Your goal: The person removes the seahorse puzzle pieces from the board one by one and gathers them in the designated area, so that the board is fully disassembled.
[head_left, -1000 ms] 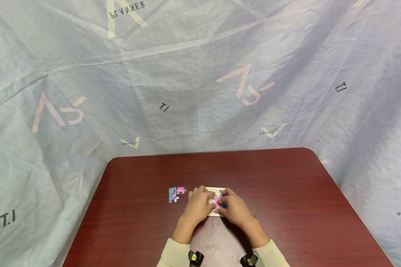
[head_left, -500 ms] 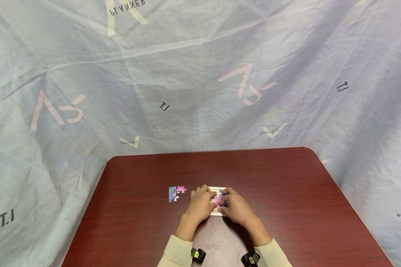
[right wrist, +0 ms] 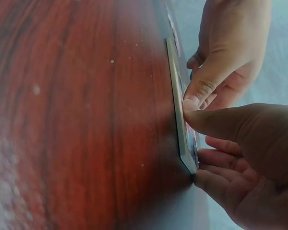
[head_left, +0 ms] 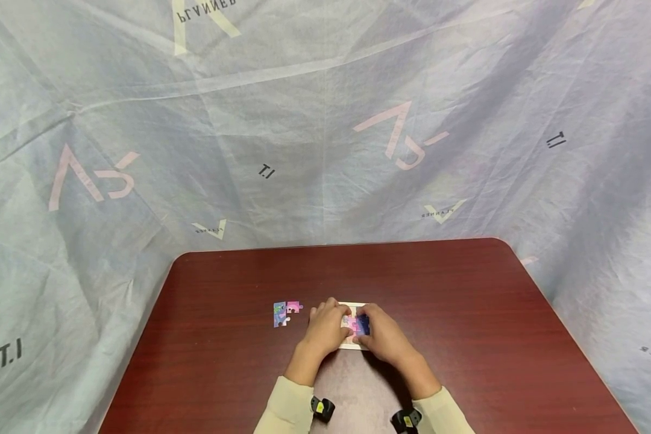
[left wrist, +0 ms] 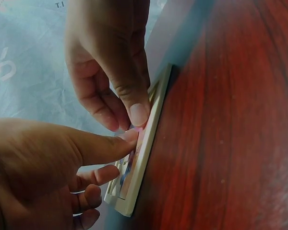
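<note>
A small jigsaw puzzle (head_left: 351, 324) in pink and dark blue lies in a shallow cream tray (head_left: 352, 347) on the table. My left hand (head_left: 324, 328) holds its left part, thumb down on the pieces and the other fingers curled over the left side. On the right, my right hand (head_left: 386, 336) grips the puzzle between thumb and fingers; in the right wrist view its fingertips (right wrist: 204, 177) reach round the tray's end. Both thumbs come close together above the near rim in the left wrist view. The hands hide both ends of the puzzle.
To the left on the brown table (head_left: 222, 355) lie several loose joined jigsaw pieces (head_left: 279, 314), blue and pink. A grey-white printed cloth (head_left: 325, 150) hangs behind and around the table. Black cameras sit at both cuffs.
The right hand's fingers have spread from the middle toward the far and near edges, baring the dark blue part of the puzzle. The left hand has shifted slightly right; the loose pieces stay put.
</note>
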A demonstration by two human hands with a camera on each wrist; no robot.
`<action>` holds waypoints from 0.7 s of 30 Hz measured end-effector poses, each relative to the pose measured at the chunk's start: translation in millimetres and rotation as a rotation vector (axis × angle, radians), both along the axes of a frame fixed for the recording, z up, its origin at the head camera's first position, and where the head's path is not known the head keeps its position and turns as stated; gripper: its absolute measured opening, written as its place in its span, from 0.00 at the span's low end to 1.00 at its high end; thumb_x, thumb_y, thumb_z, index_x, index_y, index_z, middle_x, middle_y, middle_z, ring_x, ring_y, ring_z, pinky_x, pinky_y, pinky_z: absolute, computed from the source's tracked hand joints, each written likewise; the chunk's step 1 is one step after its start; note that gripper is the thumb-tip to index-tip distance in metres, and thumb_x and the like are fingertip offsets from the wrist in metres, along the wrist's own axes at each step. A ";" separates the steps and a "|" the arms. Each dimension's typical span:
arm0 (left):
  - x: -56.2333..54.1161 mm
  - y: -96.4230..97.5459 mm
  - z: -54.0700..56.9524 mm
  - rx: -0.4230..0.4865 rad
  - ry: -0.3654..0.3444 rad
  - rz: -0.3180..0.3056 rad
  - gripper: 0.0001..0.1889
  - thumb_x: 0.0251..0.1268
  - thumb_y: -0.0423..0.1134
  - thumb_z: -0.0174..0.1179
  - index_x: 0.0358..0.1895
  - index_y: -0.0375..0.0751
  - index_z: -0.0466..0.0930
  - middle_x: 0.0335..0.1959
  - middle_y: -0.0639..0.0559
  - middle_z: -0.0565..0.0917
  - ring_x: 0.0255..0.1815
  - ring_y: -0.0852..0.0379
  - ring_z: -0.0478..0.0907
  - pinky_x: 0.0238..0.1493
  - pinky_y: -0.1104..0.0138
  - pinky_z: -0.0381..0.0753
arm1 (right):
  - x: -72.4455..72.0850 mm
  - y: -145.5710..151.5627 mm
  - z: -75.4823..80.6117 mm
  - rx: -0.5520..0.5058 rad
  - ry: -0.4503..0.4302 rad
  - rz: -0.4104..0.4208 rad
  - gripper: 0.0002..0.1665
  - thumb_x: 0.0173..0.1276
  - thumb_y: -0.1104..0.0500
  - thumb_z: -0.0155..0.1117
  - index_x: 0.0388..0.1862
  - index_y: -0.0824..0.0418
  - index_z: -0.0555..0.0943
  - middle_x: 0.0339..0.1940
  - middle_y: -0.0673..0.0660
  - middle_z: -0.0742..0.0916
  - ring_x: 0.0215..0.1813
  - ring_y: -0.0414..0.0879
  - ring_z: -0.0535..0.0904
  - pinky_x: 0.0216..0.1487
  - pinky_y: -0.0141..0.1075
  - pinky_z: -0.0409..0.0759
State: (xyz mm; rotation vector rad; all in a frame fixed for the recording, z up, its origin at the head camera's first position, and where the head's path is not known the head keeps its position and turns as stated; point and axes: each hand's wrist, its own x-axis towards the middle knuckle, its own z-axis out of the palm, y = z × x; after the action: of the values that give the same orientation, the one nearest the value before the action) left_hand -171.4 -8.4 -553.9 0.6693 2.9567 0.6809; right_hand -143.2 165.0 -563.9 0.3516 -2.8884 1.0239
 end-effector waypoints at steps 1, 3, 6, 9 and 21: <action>-0.1 0.4 -0.1 0.000 -0.003 0.001 0.18 0.59 0.43 0.77 0.52 0.46 0.87 0.48 0.48 0.82 0.52 0.47 0.80 0.46 0.58 0.68 | 0.0 0.1 -0.2 -0.001 0.000 0.000 0.30 0.53 0.66 0.85 0.53 0.66 0.81 0.54 0.60 0.86 0.53 0.53 0.84 0.59 0.50 0.81; -0.1 1.0 -0.3 -0.002 -0.005 0.004 0.18 0.59 0.43 0.77 0.52 0.46 0.87 0.49 0.48 0.82 0.52 0.47 0.80 0.47 0.57 0.68 | -0.1 0.5 -0.9 -0.005 0.001 -0.001 0.31 0.53 0.66 0.85 0.54 0.66 0.81 0.54 0.61 0.87 0.54 0.53 0.84 0.60 0.50 0.81; -0.1 1.8 -0.2 -0.001 0.000 0.008 0.19 0.59 0.44 0.77 0.52 0.46 0.86 0.48 0.48 0.82 0.52 0.47 0.81 0.47 0.57 0.69 | -0.2 1.3 -1.7 -0.009 0.010 0.004 0.33 0.53 0.66 0.84 0.57 0.68 0.80 0.55 0.62 0.87 0.55 0.54 0.85 0.60 0.51 0.81; 0.2 1.9 0.3 0.008 0.004 0.011 0.19 0.58 0.43 0.78 0.52 0.46 0.86 0.48 0.48 0.82 0.52 0.46 0.81 0.46 0.57 0.69 | -0.4 2.0 -1.7 -0.012 0.032 0.023 0.30 0.52 0.66 0.84 0.53 0.67 0.81 0.53 0.62 0.87 0.53 0.53 0.85 0.58 0.50 0.82; 3.8 1.9 -4.4 0.034 0.013 0.023 0.20 0.58 0.42 0.77 0.52 0.46 0.84 0.48 0.48 0.82 0.52 0.47 0.80 0.46 0.57 0.68 | 0.5 3.8 -0.5 0.015 0.073 0.077 0.13 0.51 0.65 0.84 0.33 0.65 0.88 0.51 0.63 0.88 0.57 0.58 0.86 0.62 0.53 0.83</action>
State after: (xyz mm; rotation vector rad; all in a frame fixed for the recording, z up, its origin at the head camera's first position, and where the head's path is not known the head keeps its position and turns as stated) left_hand -167.7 -6.5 -558.3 0.6449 2.9755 0.7335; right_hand -142.7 168.8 -564.4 0.4946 -2.8389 0.9788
